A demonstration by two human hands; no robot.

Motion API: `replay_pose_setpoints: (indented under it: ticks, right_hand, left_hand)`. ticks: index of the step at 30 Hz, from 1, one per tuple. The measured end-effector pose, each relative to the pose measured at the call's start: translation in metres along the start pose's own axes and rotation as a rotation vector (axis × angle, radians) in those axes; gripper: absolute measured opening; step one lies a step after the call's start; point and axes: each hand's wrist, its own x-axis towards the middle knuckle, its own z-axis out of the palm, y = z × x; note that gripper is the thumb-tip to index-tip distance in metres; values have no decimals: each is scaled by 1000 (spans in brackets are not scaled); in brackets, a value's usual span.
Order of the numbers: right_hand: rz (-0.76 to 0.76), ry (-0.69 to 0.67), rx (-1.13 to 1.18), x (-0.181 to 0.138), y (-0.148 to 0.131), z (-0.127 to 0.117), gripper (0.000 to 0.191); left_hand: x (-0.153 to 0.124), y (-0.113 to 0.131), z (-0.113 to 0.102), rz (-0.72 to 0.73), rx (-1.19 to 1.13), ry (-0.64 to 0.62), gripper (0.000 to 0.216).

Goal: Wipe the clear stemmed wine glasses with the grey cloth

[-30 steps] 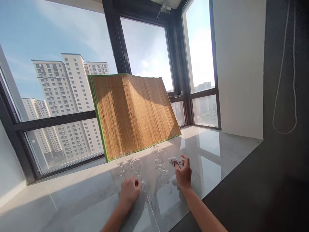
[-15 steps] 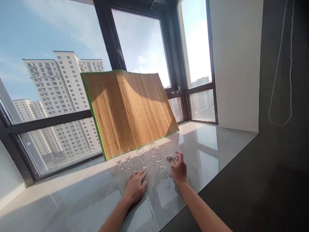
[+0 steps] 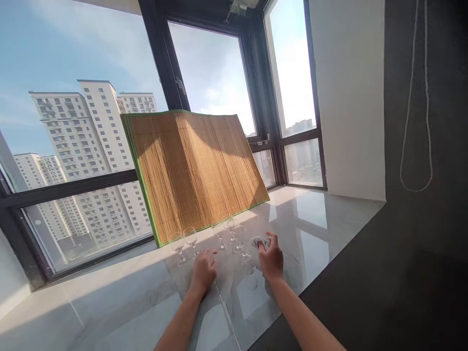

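My right hand (image 3: 271, 257) grips a crumpled pale cloth (image 3: 259, 241) just above the glossy sill, to the right of the glasses. My left hand (image 3: 204, 270) is low over the sill with its fingers loosely stretched out and nothing visible in them. Its fingertips are close to the foot of a small clear stemmed glass (image 3: 190, 238); whether they touch it I cannot tell. Another stemmed glass (image 3: 177, 245) stands upright at its left. Several more form a group between my hands, among them a stemmed glass (image 3: 240, 238) at the front and a stemmed glass (image 3: 219, 234) on the left.
A folded bamboo mat (image 3: 197, 165) with green edging leans on the window behind the glasses. The marble-look sill (image 3: 127, 297) has a dark front face (image 3: 358, 292). Dark window frames (image 3: 168, 58) rise behind, and a looped cord (image 3: 417, 187) hangs at the right.
The middle stemmed glass has moved back and right, nearer the group. My left hand has shifted left toward the left pair. My right hand keeps the cloth in about the same place.
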Motion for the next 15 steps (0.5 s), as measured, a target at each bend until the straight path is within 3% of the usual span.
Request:
replay_pose_setpoints:
  ticks: [4, 6, 9, 15]
  right_hand:
    - [-9, 5, -5, 0, 1, 0, 37]
    - [-9, 6, -6, 0, 2, 0, 38]
    - [-23, 9, -1, 1, 3, 1, 38]
    - [-36, 7, 8, 1, 6, 3, 37]
  left_hand:
    - [4, -31, -16, -426, -79, 368, 21]
    - [8, -47, -23, -602, -115, 466, 23]
    - [14, -64, -25, -644, -159, 430, 28]
    - [22, -74, -13, -561, -290, 268, 42]
